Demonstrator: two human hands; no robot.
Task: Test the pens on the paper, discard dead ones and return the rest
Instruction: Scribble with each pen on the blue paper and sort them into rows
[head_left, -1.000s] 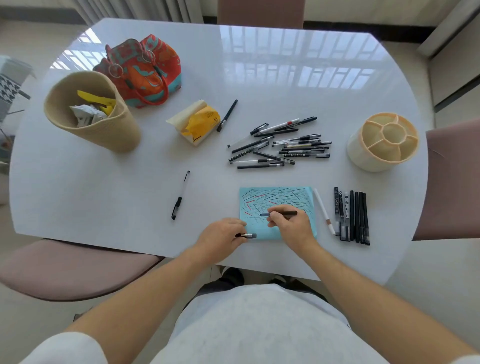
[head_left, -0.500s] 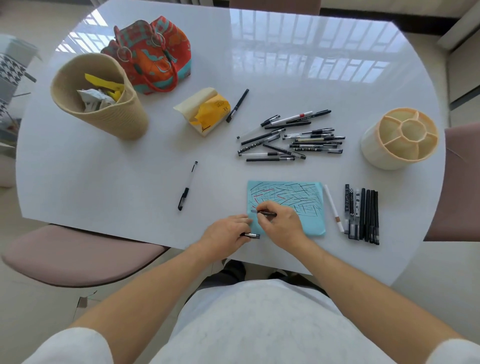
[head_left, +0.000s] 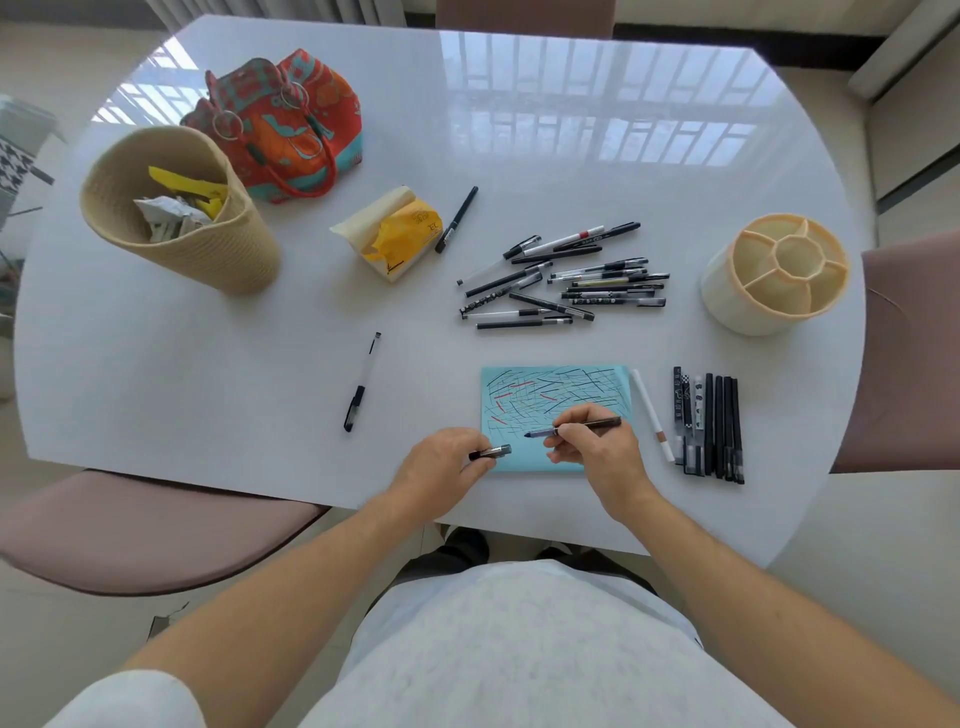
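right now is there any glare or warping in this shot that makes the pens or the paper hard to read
Head view: window reflections glare across the far half of the table, clear of the loose pen pile and the blue paper; wide-angle distortion bows the table edges; light is soft and even, so the pen in the right hand and the cap in the left hand show sharply.
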